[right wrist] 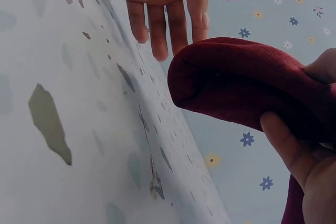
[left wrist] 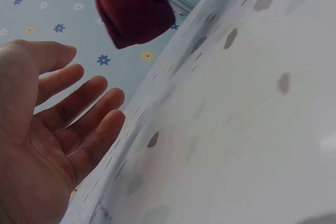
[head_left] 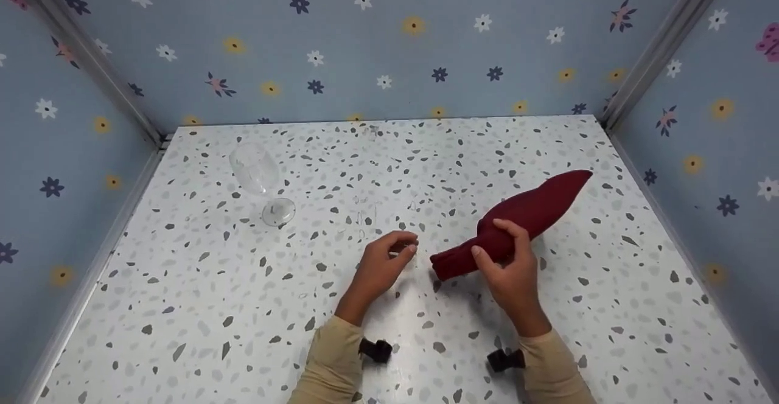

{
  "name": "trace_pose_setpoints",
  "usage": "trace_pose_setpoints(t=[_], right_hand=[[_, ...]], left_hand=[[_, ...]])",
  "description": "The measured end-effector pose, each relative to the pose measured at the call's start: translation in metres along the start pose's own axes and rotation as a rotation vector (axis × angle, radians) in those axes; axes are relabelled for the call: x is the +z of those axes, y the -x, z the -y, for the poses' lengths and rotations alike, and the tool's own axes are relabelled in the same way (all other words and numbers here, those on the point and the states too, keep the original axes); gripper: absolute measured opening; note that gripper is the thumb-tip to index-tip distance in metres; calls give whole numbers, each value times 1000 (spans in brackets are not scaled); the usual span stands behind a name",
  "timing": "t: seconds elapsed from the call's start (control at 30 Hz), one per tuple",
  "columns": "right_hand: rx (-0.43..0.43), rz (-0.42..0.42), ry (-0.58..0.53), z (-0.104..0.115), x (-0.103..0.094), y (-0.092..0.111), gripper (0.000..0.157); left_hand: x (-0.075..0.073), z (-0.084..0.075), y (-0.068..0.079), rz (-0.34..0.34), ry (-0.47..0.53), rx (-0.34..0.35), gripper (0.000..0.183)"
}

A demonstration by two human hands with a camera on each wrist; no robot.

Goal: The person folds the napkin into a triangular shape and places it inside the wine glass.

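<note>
My right hand (head_left: 513,273) grips a dark red folded cloth (head_left: 535,209) around its narrow middle. The wide part of the cloth fans out to a point at the far right, and its narrow folded end faces the left hand. In the right wrist view, the thumb and fingers (right wrist: 294,153) press the cloth (right wrist: 236,72) from both sides. My left hand (head_left: 380,264) hovers just left of the narrow end, fingers loosely bent with nothing in them. From the left wrist, the palm (left wrist: 58,129) shows bare and the cloth (left wrist: 134,11) hangs beyond the fingertips.
A clear stemmed glass (head_left: 255,170) is at the back left of the speckled white table (head_left: 201,282), its round base toward me. Blue flowered panels (head_left: 389,39) enclose the table at the back and both sides. A black strap mount (head_left: 376,350) sits on each wrist.
</note>
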State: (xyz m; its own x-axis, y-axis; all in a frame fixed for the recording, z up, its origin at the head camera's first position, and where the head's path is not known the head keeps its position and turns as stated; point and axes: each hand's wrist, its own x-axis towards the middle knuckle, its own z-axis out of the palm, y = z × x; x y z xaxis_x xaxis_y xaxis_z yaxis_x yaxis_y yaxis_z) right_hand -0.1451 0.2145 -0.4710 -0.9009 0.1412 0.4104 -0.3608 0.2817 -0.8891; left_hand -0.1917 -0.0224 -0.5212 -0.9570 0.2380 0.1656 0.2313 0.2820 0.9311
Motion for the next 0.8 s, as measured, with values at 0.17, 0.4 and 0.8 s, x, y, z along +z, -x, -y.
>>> trace_pose_setpoints(t=[0.17, 0.4, 0.8], right_hand=[[-58, 3, 29, -15, 2, -3, 56], [-106, -14, 62, -28, 0, -3, 55], [-117, -13, 59, -33, 1, 0, 53]], left_hand=[[-11, -3, -2, -28, -13, -1, 29], [-20, -4, -5, -20, -61, 13, 28], [-47, 8, 4, 1, -118, -51, 25]])
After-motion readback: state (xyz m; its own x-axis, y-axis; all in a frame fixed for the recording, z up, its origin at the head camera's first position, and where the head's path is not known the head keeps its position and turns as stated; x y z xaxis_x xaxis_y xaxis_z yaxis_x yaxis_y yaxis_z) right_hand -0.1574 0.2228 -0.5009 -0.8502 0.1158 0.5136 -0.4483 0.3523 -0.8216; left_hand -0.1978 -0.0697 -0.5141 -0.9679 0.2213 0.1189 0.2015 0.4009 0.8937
